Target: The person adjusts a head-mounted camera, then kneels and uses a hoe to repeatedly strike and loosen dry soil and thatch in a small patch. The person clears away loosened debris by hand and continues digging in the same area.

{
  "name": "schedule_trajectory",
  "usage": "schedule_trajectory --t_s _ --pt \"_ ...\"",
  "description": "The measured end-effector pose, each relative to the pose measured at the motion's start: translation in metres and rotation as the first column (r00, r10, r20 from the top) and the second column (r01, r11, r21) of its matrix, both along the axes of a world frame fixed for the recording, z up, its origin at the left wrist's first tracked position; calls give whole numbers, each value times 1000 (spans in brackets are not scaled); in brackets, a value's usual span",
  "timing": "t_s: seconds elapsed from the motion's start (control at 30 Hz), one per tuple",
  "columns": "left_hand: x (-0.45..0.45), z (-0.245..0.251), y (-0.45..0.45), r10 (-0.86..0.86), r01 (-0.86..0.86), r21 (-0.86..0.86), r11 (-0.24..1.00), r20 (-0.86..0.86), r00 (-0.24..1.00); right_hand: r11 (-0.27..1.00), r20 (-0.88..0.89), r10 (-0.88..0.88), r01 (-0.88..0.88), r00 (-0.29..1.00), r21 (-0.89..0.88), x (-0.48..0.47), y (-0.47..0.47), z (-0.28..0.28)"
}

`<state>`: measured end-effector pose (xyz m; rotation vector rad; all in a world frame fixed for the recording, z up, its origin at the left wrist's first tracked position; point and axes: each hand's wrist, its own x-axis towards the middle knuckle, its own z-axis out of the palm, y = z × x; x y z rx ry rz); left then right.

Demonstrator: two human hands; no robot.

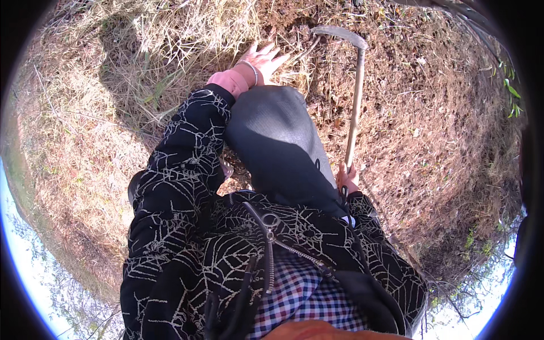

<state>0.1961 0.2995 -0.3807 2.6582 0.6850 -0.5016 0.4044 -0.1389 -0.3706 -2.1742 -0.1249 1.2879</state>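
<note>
My right hand (pixel 348 177) is closed around the lower end of a long wooden handle (pixel 356 106). At its far end is the curved metal blade (pixel 342 35) of a sickle, its tip pointing left over the soil and grass stems. My left hand (pixel 264 63), with a bangle at the wrist, is stretched out past my knee. Its fingers are spread at the edge of the dry grass (pixel 212 34), left of the blade and apart from it. Whether the fingertips touch the stems, I cannot tell.
My bent knee in grey trousers (pixel 280 127) stands between the two hands. Bare soil with leaf litter (pixel 416 127) spreads to the right. Dry straw-like grass (pixel 76 114) covers the left. Branches (pixel 471 25) and green leaves (pixel 513 93) hang at the right rim.
</note>
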Motion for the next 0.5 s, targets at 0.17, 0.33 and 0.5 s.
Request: schedule_trajectory --t_s 0.17,0.33,0.5 --pt "9 -70 -27 155 -120 144 982 -267 951 991 86 35 -46 996 129 0 39 12" --pt "-8 -74 -16 249 -198 176 964 -349 903 988 12 87 -88 996 123 4 44 3" --pt "-25 -17 49 478 -468 98 878 -175 861 990 -9 132 -132 991 47 18 82 -28"
